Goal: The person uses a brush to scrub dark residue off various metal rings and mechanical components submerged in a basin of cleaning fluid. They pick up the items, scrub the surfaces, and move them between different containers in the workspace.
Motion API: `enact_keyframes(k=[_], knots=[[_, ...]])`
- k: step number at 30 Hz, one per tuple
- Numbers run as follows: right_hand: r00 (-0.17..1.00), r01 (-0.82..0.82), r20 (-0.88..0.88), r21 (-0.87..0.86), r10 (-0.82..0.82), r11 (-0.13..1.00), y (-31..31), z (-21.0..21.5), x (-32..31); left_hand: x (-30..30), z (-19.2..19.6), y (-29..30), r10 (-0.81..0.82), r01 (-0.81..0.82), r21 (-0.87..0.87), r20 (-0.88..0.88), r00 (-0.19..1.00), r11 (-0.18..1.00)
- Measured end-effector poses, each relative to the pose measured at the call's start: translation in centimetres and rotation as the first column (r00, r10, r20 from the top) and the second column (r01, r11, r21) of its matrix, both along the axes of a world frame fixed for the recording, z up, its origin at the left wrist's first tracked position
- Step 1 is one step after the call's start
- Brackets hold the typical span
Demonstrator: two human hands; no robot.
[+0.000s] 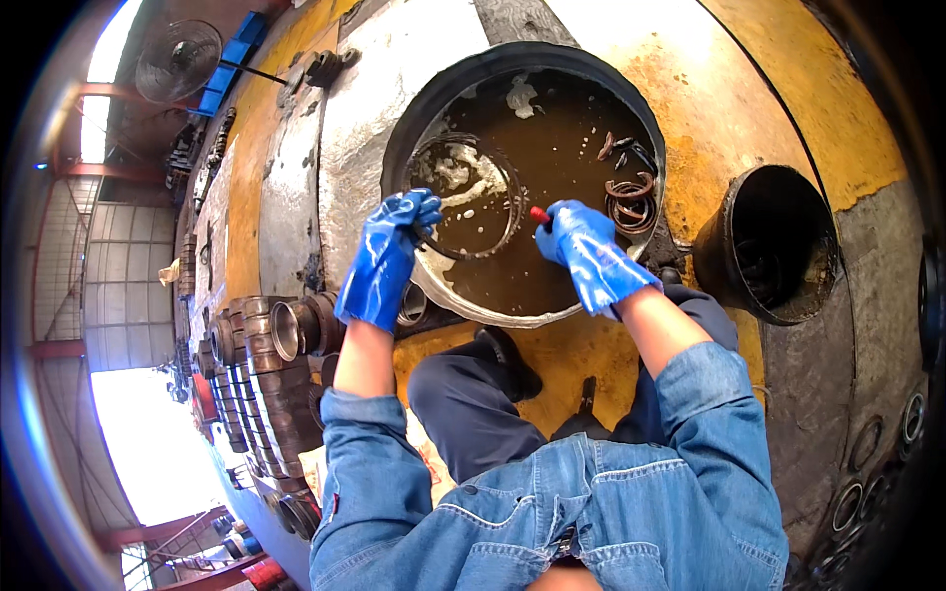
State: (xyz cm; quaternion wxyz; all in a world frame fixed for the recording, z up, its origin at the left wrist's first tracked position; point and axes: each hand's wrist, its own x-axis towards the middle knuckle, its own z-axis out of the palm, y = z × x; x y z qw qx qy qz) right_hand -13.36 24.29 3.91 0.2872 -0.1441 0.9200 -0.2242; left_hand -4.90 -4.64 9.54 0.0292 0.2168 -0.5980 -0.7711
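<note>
Both my hands wear blue rubber gloves over a large round basin (pixel 424 123) of brown, murky liquid on the floor. My left hand (pixel 389 256) grips the near edge of a big thin metal ring (pixel 512 192) that stands partly in the liquid. My right hand (pixel 589 254) is closed around a small tool with a red handle (pixel 540 214), held close to the ring's right side. More rings (pixel 631 202) lie in the liquid at the basin's right.
A dark bucket (pixel 778 246) stands right of the basin. Metal cylinders and sleeves (pixel 271 364) are stacked at my left. More rings (pixel 867 473) lie on the floor at the right. A fan (pixel 177 59) stands far left. My knees are just below the basin.
</note>
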Motion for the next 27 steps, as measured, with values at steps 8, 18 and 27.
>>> enact_keyframes(k=[8,18,27], knots=[[0.988,0.152,0.025,0.039,-0.153,0.988,0.5,-0.6,-2.2,4.3,-6.3,3.4,0.027,-0.044,0.127,0.132,0.991,0.991],[0.92,0.226,0.333,-0.882,0.208,0.413,-3.8,-5.5,-4.2,3.5,-7.2,6.1,0.075,-0.107,0.184,0.173,0.982,0.977],[0.986,0.124,0.167,-0.733,0.0,0.669,-8.3,-3.0,-3.7,3.0,-7.1,4.9,0.012,-0.004,-0.086,0.096,0.995,0.996]])
